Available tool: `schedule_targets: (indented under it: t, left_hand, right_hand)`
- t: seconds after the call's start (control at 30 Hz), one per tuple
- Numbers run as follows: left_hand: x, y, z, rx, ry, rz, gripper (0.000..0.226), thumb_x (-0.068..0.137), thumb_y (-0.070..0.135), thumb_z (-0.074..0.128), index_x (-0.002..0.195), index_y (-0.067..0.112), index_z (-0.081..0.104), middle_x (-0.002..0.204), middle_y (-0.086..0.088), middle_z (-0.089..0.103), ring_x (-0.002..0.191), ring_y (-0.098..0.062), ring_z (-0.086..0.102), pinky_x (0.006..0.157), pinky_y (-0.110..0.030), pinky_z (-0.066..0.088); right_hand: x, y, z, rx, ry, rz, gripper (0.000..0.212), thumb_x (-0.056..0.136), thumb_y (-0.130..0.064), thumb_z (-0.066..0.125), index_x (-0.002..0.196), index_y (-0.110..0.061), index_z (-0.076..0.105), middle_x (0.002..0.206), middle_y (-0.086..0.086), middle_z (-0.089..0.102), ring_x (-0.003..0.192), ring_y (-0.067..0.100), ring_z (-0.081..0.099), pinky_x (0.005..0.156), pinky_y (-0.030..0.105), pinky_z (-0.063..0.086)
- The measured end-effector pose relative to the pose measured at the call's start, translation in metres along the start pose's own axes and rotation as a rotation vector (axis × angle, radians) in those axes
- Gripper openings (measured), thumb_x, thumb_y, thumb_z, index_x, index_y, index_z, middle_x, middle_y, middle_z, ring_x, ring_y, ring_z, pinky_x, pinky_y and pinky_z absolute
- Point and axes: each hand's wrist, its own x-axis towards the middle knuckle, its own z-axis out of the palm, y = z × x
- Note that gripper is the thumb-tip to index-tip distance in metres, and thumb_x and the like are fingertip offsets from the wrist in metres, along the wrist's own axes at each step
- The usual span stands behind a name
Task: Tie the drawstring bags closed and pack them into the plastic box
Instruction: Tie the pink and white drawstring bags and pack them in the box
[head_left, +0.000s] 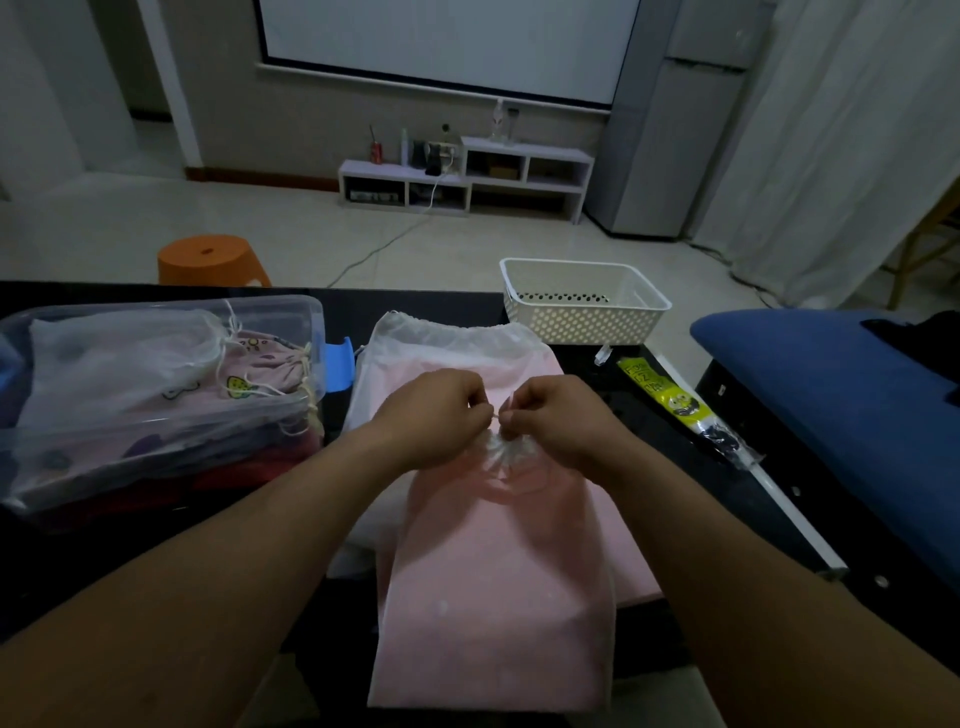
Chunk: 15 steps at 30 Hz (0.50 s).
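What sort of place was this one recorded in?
Probably a home living room: a projection screen on the far wall, a low white media shelf under it, and a fridge beside it.

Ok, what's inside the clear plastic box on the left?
The clear plastic box holds a white translucent drawstring bag on top and a pink printed drawstring bag partly under it. Red and dark fabric shows through the wall lower down; the bags cover the rest.

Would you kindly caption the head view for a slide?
Left hand and right hand pinch the cord of a pink bag beside the part-filled clear box.
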Motion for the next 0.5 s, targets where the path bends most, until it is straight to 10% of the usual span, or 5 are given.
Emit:
schedule_targets:
  t: [0.2,0.5]
  left_hand:
    - [-0.006,0.000,-0.004,-0.486,-0.188,-0.196,0.022,0.094,0.012,0.064,0.077,0.005,0.076,0.068,-0.010,0.069,0.060,-0.021,0.059,0.058,-0.030,0.050]
    - [-0.005,-0.011,-0.004,-0.447,-0.169,-0.066,0.007,0.093,0.022,0.075,0.090,0.019,0.081,0.086,-0.001,0.078,0.082,-0.017,0.073,0.085,-0.040,0.061]
  right_hand:
    - [0.001,0.000,0.003,0.059,-0.046,0.023,0.002,0.088,-0.007,0.075,0.088,-0.006,0.077,0.082,0.009,0.078,0.070,0.009,0.069,0.069,0.027,0.055]
    - [-0.004,-0.002,-0.006,0.106,-0.113,-0.013,0.009,0.095,-0.003,0.067,0.097,0.004,0.073,0.091,0.019,0.076,0.058,-0.002,0.063,0.052,0.008,0.044]
